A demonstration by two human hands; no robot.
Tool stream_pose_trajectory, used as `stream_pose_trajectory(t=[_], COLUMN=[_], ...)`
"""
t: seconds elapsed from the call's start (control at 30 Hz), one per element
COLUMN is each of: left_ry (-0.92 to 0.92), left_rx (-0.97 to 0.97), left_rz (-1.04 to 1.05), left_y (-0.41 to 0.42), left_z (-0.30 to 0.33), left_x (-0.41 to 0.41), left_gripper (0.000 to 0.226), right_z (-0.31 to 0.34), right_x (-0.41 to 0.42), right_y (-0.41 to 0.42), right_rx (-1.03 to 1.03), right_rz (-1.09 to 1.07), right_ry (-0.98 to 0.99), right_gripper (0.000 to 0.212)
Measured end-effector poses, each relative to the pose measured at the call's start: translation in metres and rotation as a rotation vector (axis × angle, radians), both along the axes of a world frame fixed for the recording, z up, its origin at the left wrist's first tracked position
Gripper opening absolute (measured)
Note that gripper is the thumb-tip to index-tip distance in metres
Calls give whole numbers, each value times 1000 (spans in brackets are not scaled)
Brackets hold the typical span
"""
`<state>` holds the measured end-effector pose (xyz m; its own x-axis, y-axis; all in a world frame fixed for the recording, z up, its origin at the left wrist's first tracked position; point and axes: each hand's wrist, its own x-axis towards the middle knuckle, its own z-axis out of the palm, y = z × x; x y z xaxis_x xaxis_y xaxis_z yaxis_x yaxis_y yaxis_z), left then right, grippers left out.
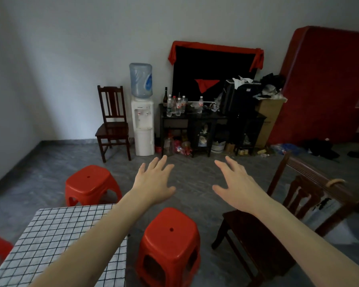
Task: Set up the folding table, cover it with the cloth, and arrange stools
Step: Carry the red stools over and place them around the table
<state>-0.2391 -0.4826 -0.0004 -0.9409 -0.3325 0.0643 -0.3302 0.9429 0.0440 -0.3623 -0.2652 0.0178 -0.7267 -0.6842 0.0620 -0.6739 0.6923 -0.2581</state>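
Two red stools (168,241) beside checked cloth (56,241), wooden chair (263,235) near.

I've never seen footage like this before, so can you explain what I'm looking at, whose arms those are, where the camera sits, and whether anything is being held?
There is no machine here. This single picture comes from a wide-angle camera worn on a person's head, looking forward and down, so the two bare arms reaching out are the wearer's own. The left hand and right hand are spread open in the air above the floor; neither has a grip on anything. At lower left is a table covered with a black-and-white checked cloth. One red plastic stool stands beside it and another red stool beyond its far edge. A dark wooden chair is on the right. Against the back wall are a water dispenser and a cluttered dark cabinet.
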Motion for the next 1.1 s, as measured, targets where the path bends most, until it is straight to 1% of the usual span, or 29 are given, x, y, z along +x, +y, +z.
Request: stream_pose_trajectory(t=[0.23, 0.47, 0.83, 1.1], left_ry=[-91, -183, -260, -393], left_rx=[6, 24, 94, 108], left_rz=[97, 179, 193, 97], left_y=[23, 7, -62, -107], left_z=[-24, -57, -154, -246], left_x=[-29, -52, -97, -121], left_gripper=[74, 74, 74, 74], right_z=[-24, -62, -131, -209], right_x=[-56, -90, -133, -147], right_y=[8, -10, -79, -105], right_rx=[-8, 23, 161, 257], right_rz=[83, 150, 176, 150], right_ry=[-84, -185, -277, -339], right_gripper=[79, 78, 78, 78])
